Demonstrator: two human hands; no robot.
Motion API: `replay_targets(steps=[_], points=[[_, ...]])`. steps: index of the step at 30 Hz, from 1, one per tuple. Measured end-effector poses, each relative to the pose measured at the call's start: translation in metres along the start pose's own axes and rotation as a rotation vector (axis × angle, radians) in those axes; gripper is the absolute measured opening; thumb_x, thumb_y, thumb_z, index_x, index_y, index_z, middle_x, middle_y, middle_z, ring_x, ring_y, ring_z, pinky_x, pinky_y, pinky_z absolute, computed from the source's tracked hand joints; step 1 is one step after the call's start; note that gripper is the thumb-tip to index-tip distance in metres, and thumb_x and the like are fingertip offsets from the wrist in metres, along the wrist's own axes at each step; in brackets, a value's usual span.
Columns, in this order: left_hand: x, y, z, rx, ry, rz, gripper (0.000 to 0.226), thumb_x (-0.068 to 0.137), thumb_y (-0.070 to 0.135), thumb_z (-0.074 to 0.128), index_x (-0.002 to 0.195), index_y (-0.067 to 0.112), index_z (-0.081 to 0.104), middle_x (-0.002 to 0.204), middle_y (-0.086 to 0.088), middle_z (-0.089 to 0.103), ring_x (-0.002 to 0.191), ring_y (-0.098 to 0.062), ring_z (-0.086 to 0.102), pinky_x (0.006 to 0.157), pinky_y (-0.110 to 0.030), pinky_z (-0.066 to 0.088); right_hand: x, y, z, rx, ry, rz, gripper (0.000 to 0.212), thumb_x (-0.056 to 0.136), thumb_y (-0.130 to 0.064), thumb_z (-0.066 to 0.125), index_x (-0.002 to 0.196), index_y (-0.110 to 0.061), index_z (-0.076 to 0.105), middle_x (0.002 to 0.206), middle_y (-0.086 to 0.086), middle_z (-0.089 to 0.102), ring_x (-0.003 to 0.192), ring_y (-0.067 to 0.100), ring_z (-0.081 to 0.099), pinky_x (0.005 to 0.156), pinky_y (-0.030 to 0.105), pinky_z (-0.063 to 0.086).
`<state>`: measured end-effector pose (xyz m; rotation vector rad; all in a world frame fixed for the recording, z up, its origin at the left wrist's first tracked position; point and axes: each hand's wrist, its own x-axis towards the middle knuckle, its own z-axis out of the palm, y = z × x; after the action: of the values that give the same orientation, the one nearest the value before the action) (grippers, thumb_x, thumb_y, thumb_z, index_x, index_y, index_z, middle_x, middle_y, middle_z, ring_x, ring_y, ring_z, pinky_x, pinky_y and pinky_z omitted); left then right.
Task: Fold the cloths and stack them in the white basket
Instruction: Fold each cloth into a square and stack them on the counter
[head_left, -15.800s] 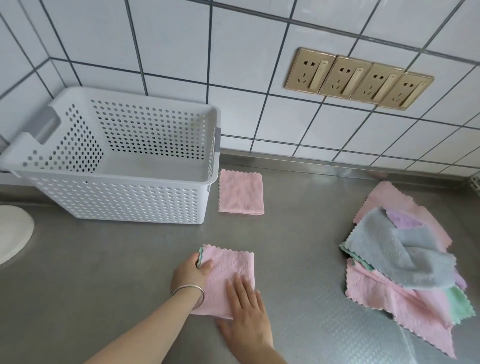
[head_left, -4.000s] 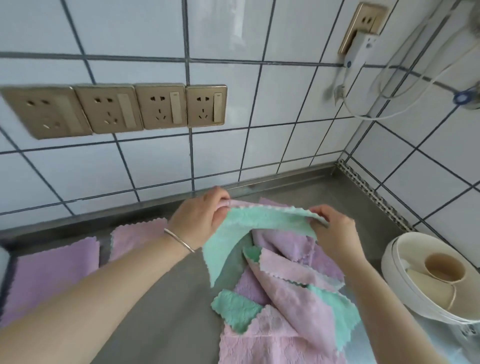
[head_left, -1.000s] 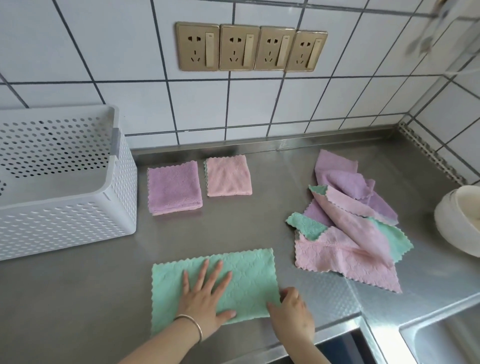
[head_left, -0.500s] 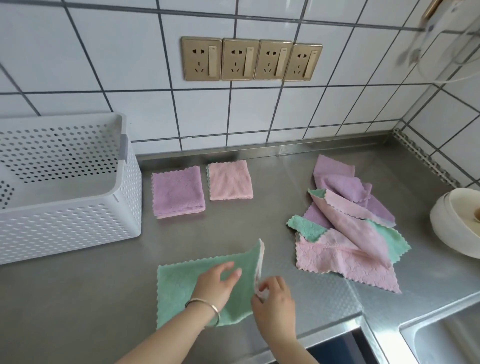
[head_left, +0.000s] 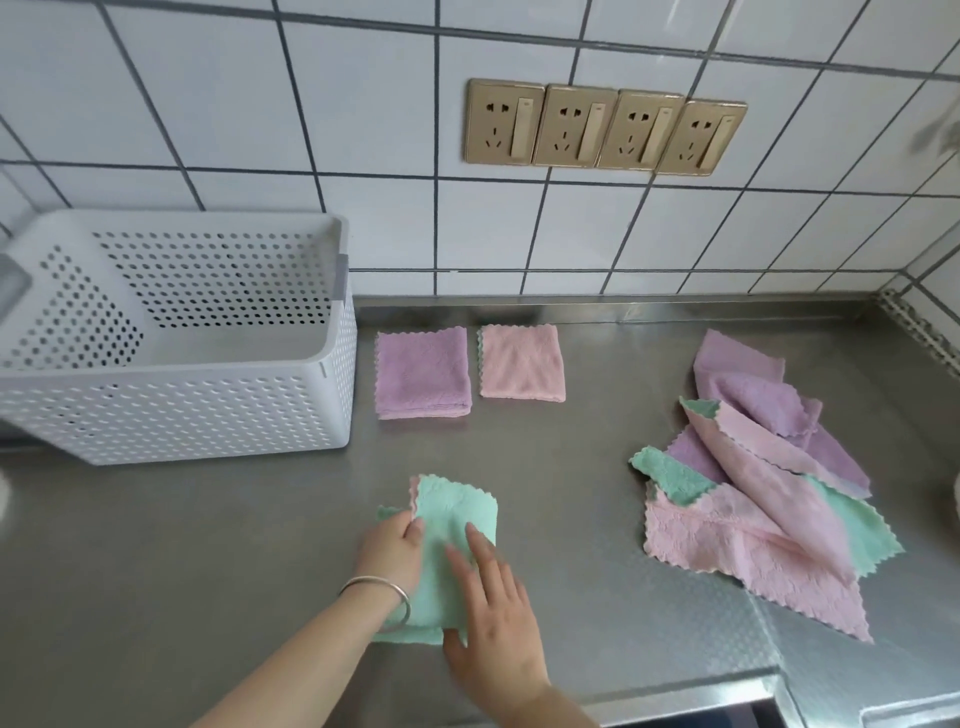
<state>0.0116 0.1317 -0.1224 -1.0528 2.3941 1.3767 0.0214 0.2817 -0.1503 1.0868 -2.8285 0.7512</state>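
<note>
A green cloth (head_left: 457, 512), folded in half, lies on the steel counter in front of me. My left hand (head_left: 390, 548), with a bangle on the wrist, pinches its left edge. My right hand (head_left: 491, 618) lies flat on the cloth with straight fingers, pressing it down. Behind it, a folded purple cloth (head_left: 422, 373) and a folded pink cloth (head_left: 521, 361) lie side by side near the wall. The white perforated basket (head_left: 171, 410) stands at the left with no cloth visible inside. A loose heap of unfolded cloths (head_left: 769, 483) in pink, purple and green lies at the right.
A steel counter (head_left: 208, 545) runs to a tiled wall with a row of gold sockets (head_left: 602, 127). The counter's front edge and a sink rim (head_left: 883, 712) are at the lower right.
The green cloth, spread flat a second ago, has been folded over from right to left. My right hand let go of the edge and now lies flat on top of it.
</note>
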Motion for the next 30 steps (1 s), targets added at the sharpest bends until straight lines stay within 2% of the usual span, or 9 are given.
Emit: replay_targets(steps=[3,8,12,15,21,24,26,28,30], points=[[0.000,-0.015,-0.005,0.013,0.065,-0.038,0.035,0.096,0.019,0.040,0.127,0.009,0.053,0.129,-0.013,0.058,0.116,-0.031,0.053,0.095,-0.031,0.040,-0.007,0.005,0.013,-0.121,-0.166,0.053,0.101,0.036,-0.027,0.071,0.133,-0.021,0.042,0.155,-0.002,0.015,0.129,0.014,0.035,0.101,0.028,0.036],[0.003,-0.031,-0.006,-0.038,0.117,-0.113,0.028,0.093,0.020,0.046,0.115,0.008,0.060,0.108,-0.015,0.066,0.088,-0.030,0.056,0.071,-0.029,0.035,-0.010,0.010,0.029,-0.199,-0.275,0.054,0.105,0.032,-0.032,0.076,0.131,-0.023,0.042,0.157,-0.003,-0.010,0.137,0.018,0.025,0.100,0.040,0.024],[0.003,-0.037,-0.003,-0.018,0.152,-0.158,0.028,0.092,0.019,0.047,0.115,0.007,0.059,0.113,-0.016,0.065,0.101,-0.033,0.058,0.073,-0.028,0.035,-0.007,0.009,0.035,-0.266,-0.259,0.052,0.101,0.033,-0.033,0.074,0.129,-0.025,0.043,0.153,-0.006,0.023,0.145,0.015,-0.011,0.100,0.038,0.025],[0.000,-0.039,-0.002,-0.028,0.179,-0.188,0.031,0.092,0.019,0.050,0.120,0.010,0.056,0.118,-0.013,0.064,0.108,-0.032,0.057,0.081,-0.030,0.039,-0.005,0.009,0.036,-0.295,-0.259,0.048,0.098,0.035,-0.037,0.073,0.127,-0.025,0.044,0.138,-0.007,0.040,0.144,0.017,-0.012,0.099,0.040,0.026],[0.002,-0.043,-0.001,-0.007,0.210,-0.187,0.031,0.092,0.018,0.049,0.121,0.011,0.056,0.118,-0.014,0.064,0.108,-0.033,0.058,0.084,-0.031,0.041,-0.002,0.007,0.031,-0.235,-0.356,0.037,0.078,0.052,-0.050,0.050,0.127,-0.028,0.046,0.142,-0.006,0.044,0.145,0.017,-0.012,0.105,0.034,0.020],[0.004,-0.042,0.000,0.036,0.211,-0.181,0.029,0.092,0.021,0.048,0.118,0.013,0.056,0.114,-0.015,0.065,0.105,-0.034,0.058,0.083,-0.032,0.043,-0.002,0.008,0.033,-0.202,-0.388,0.044,0.077,0.057,-0.059,0.044,0.128,-0.028,0.044,0.155,-0.004,0.017,0.145,0.017,-0.006,0.109,0.034,0.006],[0.004,-0.042,0.000,0.096,0.217,-0.181,0.027,0.091,0.025,0.049,0.115,0.017,0.055,0.112,-0.013,0.065,0.102,-0.034,0.059,0.080,-0.033,0.044,-0.001,0.006,0.031,-0.199,-0.358,0.036,0.076,0.059,-0.064,0.044,0.126,-0.028,0.045,0.148,-0.006,0.036,0.141,0.017,0.014,0.109,0.034,0.007],[0.002,-0.044,-0.001,0.153,0.254,-0.185,0.026,0.089,0.032,0.051,0.112,0.020,0.053,0.114,-0.008,0.061,0.102,-0.033,0.058,0.077,-0.035,0.044,0.001,0.006,0.024,-0.164,-0.283,0.039,0.066,0.063,-0.062,0.045,0.121,-0.030,0.047,0.128,-0.008,0.058,0.126,0.016,0.041,0.105,0.028,0.021],[0.000,-0.049,-0.001,0.192,0.328,-0.174,0.033,0.083,0.041,0.057,0.108,0.020,0.055,0.115,-0.007,0.055,0.105,-0.031,0.054,0.080,-0.037,0.046,0.004,0.006,0.018,-0.068,-0.159,0.138,0.054,0.067,-0.054,0.047,0.115,-0.029,0.049,0.111,-0.009,0.064,0.103,0.009,0.054,0.086,0.021,0.044]])
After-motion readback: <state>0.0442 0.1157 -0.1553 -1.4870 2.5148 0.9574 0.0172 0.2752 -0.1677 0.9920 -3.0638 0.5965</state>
